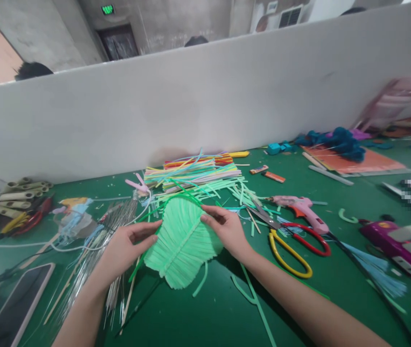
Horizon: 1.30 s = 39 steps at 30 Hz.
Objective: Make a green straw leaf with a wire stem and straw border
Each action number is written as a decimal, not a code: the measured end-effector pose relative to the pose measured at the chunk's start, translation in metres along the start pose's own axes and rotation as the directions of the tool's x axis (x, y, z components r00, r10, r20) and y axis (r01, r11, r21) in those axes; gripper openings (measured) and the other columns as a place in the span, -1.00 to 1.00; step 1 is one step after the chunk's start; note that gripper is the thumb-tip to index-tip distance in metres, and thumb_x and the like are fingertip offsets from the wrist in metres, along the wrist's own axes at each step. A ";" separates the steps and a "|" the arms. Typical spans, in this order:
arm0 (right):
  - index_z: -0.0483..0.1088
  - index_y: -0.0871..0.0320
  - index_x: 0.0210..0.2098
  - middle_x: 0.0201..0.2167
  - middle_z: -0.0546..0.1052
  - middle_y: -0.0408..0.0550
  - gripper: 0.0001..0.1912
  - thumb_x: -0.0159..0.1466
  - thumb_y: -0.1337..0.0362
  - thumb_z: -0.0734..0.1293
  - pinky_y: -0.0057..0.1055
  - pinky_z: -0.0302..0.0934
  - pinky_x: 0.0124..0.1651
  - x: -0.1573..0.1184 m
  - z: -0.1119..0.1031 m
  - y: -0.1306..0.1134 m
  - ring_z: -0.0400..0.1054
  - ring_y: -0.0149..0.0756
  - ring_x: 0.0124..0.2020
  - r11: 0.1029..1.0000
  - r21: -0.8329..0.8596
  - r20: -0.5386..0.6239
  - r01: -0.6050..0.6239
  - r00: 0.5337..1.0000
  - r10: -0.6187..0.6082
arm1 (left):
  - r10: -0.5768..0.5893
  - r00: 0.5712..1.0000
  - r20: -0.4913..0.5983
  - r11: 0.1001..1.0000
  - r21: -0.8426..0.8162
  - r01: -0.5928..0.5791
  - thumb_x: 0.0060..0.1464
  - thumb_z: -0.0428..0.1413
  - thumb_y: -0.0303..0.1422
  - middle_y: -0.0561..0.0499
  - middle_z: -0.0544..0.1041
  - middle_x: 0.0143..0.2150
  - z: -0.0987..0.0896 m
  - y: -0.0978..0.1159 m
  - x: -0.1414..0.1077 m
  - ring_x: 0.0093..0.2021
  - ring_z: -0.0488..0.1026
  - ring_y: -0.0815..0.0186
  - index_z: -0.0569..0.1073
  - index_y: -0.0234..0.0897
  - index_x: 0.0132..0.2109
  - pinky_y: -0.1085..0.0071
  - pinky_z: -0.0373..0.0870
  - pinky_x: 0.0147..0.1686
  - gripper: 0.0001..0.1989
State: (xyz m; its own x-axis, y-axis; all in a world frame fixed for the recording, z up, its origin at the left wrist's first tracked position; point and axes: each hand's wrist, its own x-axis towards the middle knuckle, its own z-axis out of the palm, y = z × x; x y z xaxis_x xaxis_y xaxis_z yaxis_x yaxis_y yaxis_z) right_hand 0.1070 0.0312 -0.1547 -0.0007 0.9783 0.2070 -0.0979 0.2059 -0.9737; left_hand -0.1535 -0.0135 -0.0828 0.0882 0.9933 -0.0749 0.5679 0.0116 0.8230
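Between my two hands is a light green leaf (181,246) made of pipe-cleaner-like strips, with a central rib and feathered sides. My left hand (131,246) pinches its left edge between thumb and fingers. At the upper right edge, my right hand (227,229) grips the leaf between thumb and forefinger. A darker green strip (181,193) curves along the leaf's top, passing near both hands. Below the right hand, a loose pale green strip (258,301) lies on the table. Scissors (277,225) with one red and one yellow handle rest right of my right hand.
Behind the leaf lies a pile of coloured strips (194,171) by a white partition (191,101). A pink glue gun (301,207) lies at right, with its cord trailing forward. Thin wires (116,226) and a phone (19,303) are at left. A purple device (396,246) stands far right.
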 end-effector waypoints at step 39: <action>0.61 0.14 -0.15 -0.17 0.67 0.01 -0.68 0.12 0.16 0.46 -0.20 0.42 -0.03 0.000 -0.003 0.000 0.56 -0.13 -0.17 0.997 -0.076 0.005 -0.009 1.000 0.010 | -0.042 0.940 0.338 0.999 0.006 0.042 0.17 0.15 -0.20 0.04 0.54 0.18 -0.017 -0.006 -0.003 0.14 0.51 0.09 0.46 -0.03 0.21 0.16 0.42 0.13 -0.55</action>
State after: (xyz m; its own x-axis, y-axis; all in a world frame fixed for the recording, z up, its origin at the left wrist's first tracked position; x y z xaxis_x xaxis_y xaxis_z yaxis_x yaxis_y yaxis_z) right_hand 0.1095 0.0318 -0.1553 -0.0069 0.9802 0.1979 -0.0220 0.1977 -0.9800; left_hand -0.1711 -0.0151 -0.0783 0.3355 0.8946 -0.2950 0.5758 0.0531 0.8159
